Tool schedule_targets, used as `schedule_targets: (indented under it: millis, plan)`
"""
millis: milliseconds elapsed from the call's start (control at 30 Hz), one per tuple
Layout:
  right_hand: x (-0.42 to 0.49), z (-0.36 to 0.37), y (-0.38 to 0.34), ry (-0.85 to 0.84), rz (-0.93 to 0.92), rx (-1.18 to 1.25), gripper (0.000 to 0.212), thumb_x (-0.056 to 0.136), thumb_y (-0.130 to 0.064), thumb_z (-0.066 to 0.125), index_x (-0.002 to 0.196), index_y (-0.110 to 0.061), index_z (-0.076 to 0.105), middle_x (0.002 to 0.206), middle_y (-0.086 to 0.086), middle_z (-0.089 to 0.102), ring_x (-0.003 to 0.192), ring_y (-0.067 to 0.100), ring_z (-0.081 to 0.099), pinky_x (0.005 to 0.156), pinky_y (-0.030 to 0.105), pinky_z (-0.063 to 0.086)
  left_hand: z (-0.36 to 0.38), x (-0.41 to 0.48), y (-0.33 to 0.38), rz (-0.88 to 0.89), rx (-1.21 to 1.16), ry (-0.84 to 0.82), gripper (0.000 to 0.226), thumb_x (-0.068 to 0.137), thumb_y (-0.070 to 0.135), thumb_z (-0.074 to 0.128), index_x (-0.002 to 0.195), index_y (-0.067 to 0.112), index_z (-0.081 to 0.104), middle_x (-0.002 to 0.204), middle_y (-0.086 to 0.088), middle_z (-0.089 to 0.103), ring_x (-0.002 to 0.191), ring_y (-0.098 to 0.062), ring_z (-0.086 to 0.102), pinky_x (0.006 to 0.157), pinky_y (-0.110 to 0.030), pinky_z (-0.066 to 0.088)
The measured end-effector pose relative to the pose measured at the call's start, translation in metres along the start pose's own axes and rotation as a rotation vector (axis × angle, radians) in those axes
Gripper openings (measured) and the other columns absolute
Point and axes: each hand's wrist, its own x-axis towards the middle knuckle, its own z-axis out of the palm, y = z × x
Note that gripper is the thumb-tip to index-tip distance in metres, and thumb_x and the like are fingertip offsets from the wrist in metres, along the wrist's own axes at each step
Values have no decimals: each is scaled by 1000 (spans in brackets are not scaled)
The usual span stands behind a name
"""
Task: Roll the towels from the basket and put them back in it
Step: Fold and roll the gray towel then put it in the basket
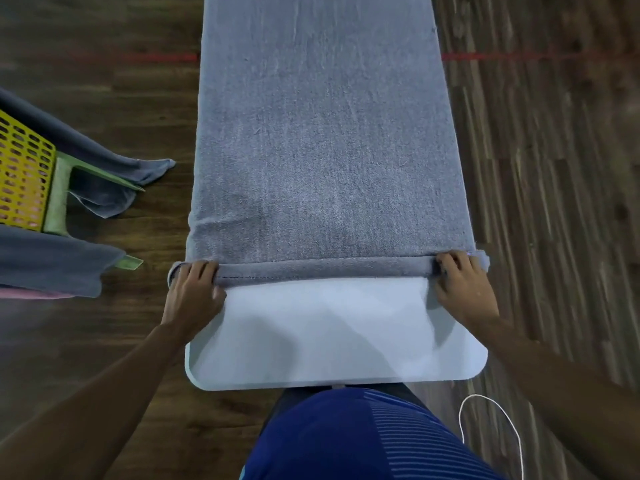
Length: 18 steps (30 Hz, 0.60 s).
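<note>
A long grey-blue terry towel [322,150] lies flat along a narrow white table with rounded corners [329,341], running from the top of the frame down to just below the centre. Its near end is turned over into a thin, tight roll [325,268] that crosses the table from side to side, with a stitched hem showing along it.

The left hand [194,296] sits at the roll's left end, at centre left of the frame, fingers curled over the top of the roll and gripping it. The right hand [464,289] does the same at the roll's right end, at centre right, knuckles bent over the cloth. Bare white tabletop fills the space between and below the two hands.

At the left edge of the frame stands a yellow perforated plastic basket [24,174] with a green rim, and more grey towels [52,261] hang over its sides.

The dark wood-plank floor [554,168] carries a red line [156,57] near the top. A white cord [491,407] loops at lower right, beside the person's blue striped shirt [346,441].
</note>
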Motion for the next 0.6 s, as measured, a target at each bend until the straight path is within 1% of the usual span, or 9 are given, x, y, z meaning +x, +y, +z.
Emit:
schedule_targets:
  millis: [67, 133, 200, 267, 333, 367, 433, 500, 600]
  plan:
    - [0, 0, -1, -21, 3, 14, 28, 77, -8, 67, 104, -4, 59, 107, 18, 56, 92, 40, 51, 81, 51, 43, -1, 2, -2, -1, -23, -18, 45, 72, 18, 46, 111, 3, 61, 107, -16, 63, 93, -41, 55, 86, -51, 45]
    - [2, -4, -3, -19, 36, 24, 23, 82, -12, 52, 102, -6, 60, 102, 16, 58, 89, 40, 53, 76, 50, 46, -5, 7, -2, -22, -40, -11, 42, 75, 20, 40, 104, 3, 64, 100, -16, 65, 86, -41, 57, 80, -50, 46]
    - [6, -11, -5, -39, 46, 34, 33, 83, -24, 39, 100, -8, 62, 95, 13, 61, 86, 38, 55, 74, 47, 45, -10, 13, 0, -34, -44, -12, 39, 77, 21, 37, 93, 3, 67, 90, -16, 66, 77, -40, 58, 74, -49, 47]
    - [9, -16, -6, -80, 37, 12, 33, 82, -31, 42, 97, -10, 63, 91, 11, 64, 86, 36, 58, 75, 46, 44, -15, 15, 1, -43, -37, -35, 34, 76, 22, 39, 87, 5, 67, 83, -15, 66, 74, -39, 58, 71, -47, 48]
    - [11, -18, -5, -116, 46, -9, 23, 84, -28, 52, 95, -12, 64, 92, 9, 66, 90, 34, 58, 78, 44, 41, -20, 15, 3, -66, -20, -88, 29, 77, 24, 41, 83, 9, 66, 81, -12, 66, 77, -38, 59, 71, -46, 48]
    - [12, -19, -4, -133, 52, -15, 20, 85, -27, 54, 95, -13, 64, 93, 9, 67, 92, 33, 58, 80, 43, 38, -24, 14, 4, -90, -14, -118, 25, 80, 24, 43, 82, 12, 65, 82, -10, 66, 80, -37, 59, 72, -45, 47]
    - [16, -20, -5, -158, 58, -20, 22, 88, -29, 48, 93, -15, 66, 93, 7, 68, 94, 31, 57, 81, 42, 34, -27, 17, 6, -154, -19, -159, 18, 87, 21, 48, 80, 14, 63, 85, -11, 67, 84, -36, 59, 77, -46, 44]
    - [21, -18, -5, -172, 92, -12, 25, 90, -27, 45, 93, -17, 68, 96, 6, 68, 97, 29, 56, 85, 42, 31, -31, 22, 8, -208, -46, -173, 19, 90, 19, 50, 78, 13, 64, 86, -16, 67, 83, -38, 59, 81, -47, 43]
    - [26, -13, -6, -133, 157, 11, 19, 89, -24, 54, 92, -13, 69, 104, 10, 59, 103, 32, 47, 88, 42, 25, -28, 28, 8, -253, -56, -189, 23, 91, 22, 46, 85, 12, 66, 97, -18, 64, 95, -38, 55, 88, -50, 41]
